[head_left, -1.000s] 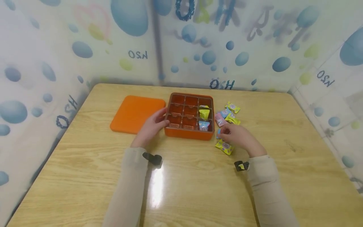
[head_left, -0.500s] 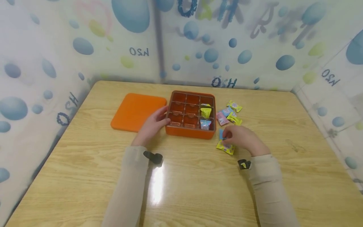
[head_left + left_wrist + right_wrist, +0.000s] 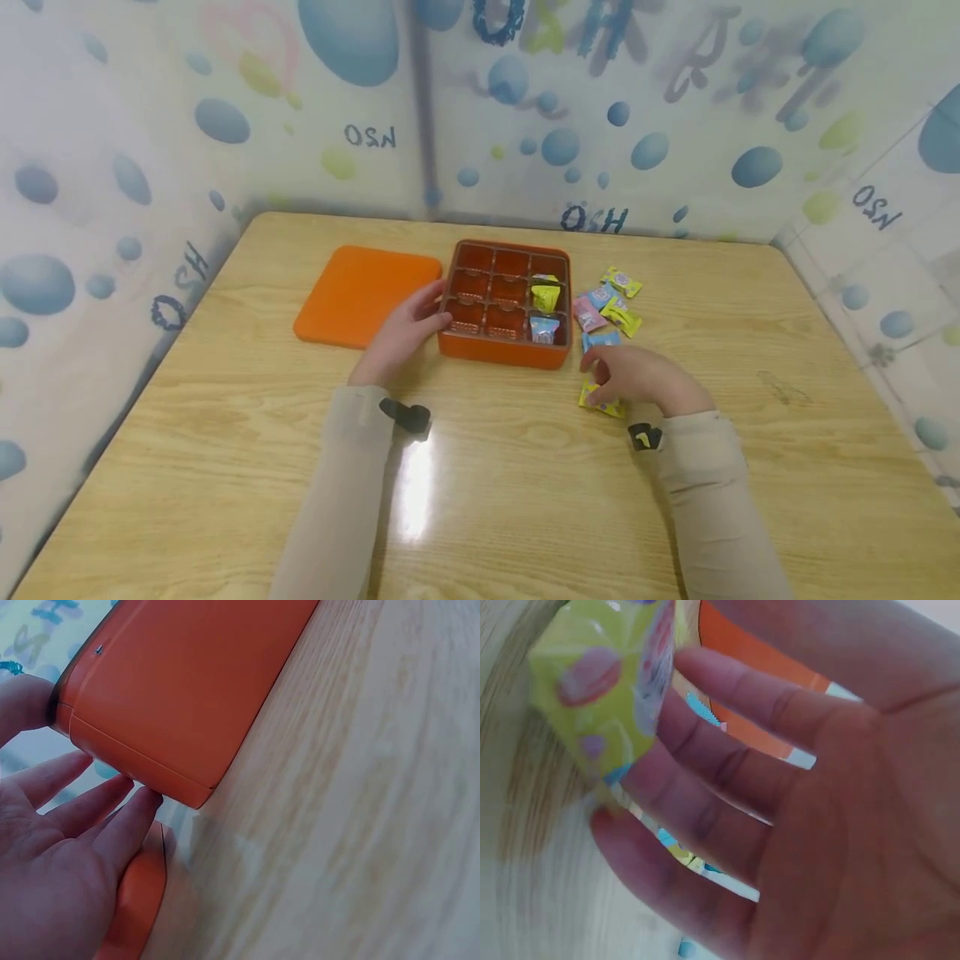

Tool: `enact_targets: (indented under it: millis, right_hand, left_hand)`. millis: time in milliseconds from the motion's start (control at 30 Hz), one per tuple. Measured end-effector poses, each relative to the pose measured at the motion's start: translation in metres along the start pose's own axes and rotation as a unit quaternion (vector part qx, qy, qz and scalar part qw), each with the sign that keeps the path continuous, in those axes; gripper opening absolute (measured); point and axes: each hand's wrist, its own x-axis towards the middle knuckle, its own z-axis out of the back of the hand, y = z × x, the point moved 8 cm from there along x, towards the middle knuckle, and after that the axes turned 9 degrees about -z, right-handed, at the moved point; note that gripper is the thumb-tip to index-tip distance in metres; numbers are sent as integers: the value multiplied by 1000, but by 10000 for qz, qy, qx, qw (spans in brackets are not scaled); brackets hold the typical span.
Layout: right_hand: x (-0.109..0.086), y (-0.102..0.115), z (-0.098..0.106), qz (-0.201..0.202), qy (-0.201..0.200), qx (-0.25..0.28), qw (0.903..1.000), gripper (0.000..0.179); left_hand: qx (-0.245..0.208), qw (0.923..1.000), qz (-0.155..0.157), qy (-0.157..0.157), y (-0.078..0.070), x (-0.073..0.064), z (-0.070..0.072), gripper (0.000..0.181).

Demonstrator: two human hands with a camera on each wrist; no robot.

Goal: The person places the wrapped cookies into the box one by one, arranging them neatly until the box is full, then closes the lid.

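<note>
An orange box (image 3: pixel 504 350) with a clear divided tray stands mid-table. My left hand (image 3: pixel 405 333) holds its left front corner, thumb at the rim and fingers against the side, as the left wrist view also shows. In the tray's right column sit a yellow-wrapped candy (image 3: pixel 545 298) and a blue-wrapped candy (image 3: pixel 543 330), with part of another yellow one behind. Right of the box, my right hand (image 3: pixel 637 379) pinches a yellow-wrapped candy (image 3: pixel 592 682) between thumb and fingertips, low over the table. Just beyond those fingers lies a blue-wrapped candy (image 3: pixel 602 340).
A flat orange lid (image 3: pixel 367 292) lies left of the box, close to the left hand. Behind the right hand is a loose group of candies: pink (image 3: pixel 588 314), blue (image 3: pixel 602 296) and yellow (image 3: pixel 622 317). Patterned walls (image 3: pixel 558 108) border the table (image 3: pixel 510 475).
My right hand's fingers have come off the near blue candy, which now lies farther back, and are at the yellow one, which has shifted slightly. The left hand stays on the box.
</note>
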Motion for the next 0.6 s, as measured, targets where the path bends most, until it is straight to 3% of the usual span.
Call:
enact_targets:
  millis: [267, 600]
  right_hand:
    - [-4, 3, -3, 104, 266, 255, 9993, 43]
    - [-5, 4, -7, 148, 338, 312, 9988, 41]
  left_hand:
    - [76, 9999, -85, -112, 19, 9, 5, 54]
    - [-34, 9999, -84, 44, -5, -2, -1, 57]
